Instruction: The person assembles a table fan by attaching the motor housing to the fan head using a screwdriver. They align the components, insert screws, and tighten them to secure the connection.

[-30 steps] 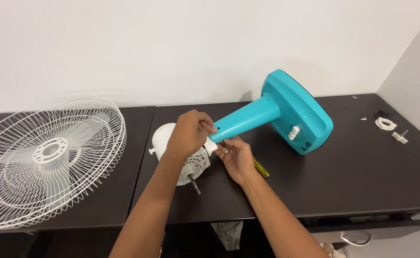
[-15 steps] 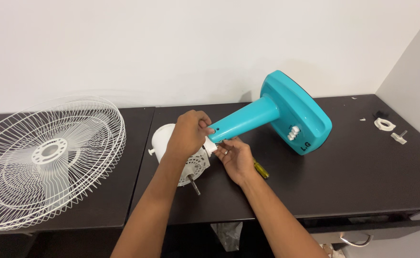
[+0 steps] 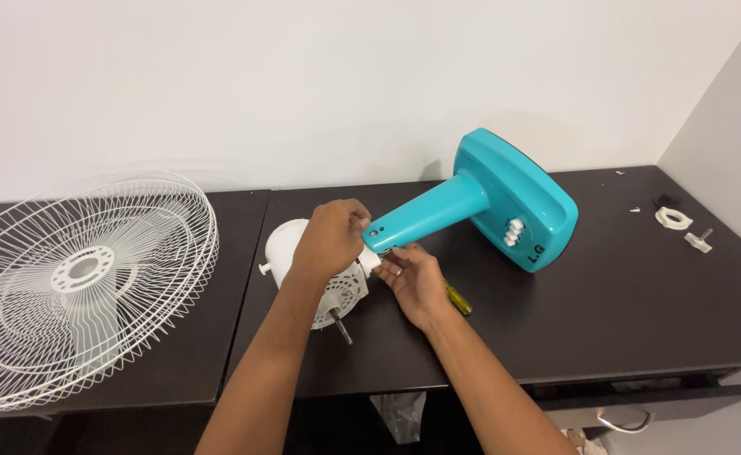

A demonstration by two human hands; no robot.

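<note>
A teal fan stand (image 3: 505, 198) lies on its side on the black table (image 3: 623, 303), its neck pointing left. A white fan motor housing (image 3: 285, 246) with a metal shaft (image 3: 340, 325) lies at the neck's end. My left hand (image 3: 330, 240) grips the motor housing from above, at the joint with the neck. Just under the neck's end, my right hand (image 3: 414, 278) has its fingers pinched at the joint. A yellow-green screwdriver handle (image 3: 458, 298) pokes out beside the right hand; whether the hand holds it I cannot tell.
A white wire fan guard with blades (image 3: 76, 282) lies at the left on the table. Small white and black parts (image 3: 674, 217) sit at the far right near the wall. A drawer (image 3: 640, 400) stands pulled out below the table's right front.
Both hands stay at the joint between motor and neck. The fingers shifted only slightly; the stand and guard have not moved.
</note>
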